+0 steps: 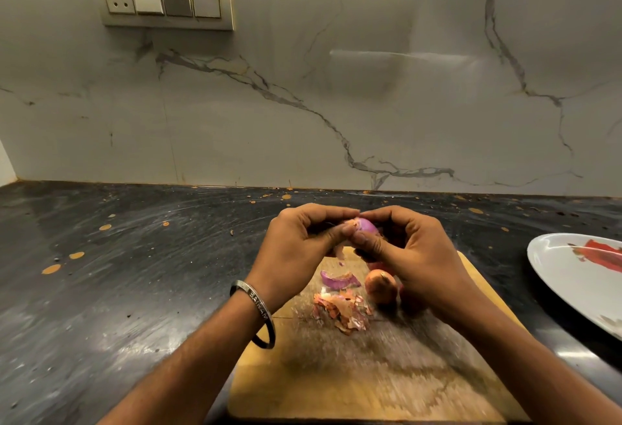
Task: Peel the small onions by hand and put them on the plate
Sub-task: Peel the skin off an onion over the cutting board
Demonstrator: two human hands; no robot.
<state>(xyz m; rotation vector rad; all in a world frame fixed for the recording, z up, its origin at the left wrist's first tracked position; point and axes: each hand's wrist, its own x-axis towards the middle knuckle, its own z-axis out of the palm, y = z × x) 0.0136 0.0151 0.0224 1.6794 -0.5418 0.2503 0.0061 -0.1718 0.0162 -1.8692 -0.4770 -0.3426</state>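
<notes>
While raised over board point(370, 374) | both hands' grip pinches onion point(366, 224)

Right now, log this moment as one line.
step: peeling | hands: left hand and right hand grip onion | board: unpeeled onion | plate: empty

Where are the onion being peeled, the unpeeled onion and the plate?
onion being peeled point(367, 225), head view, on its bare purple top between the fingers.
unpeeled onion point(381, 286), head view, on its brown skin.
plate point(552, 263), head view, on its white left part.
</notes>
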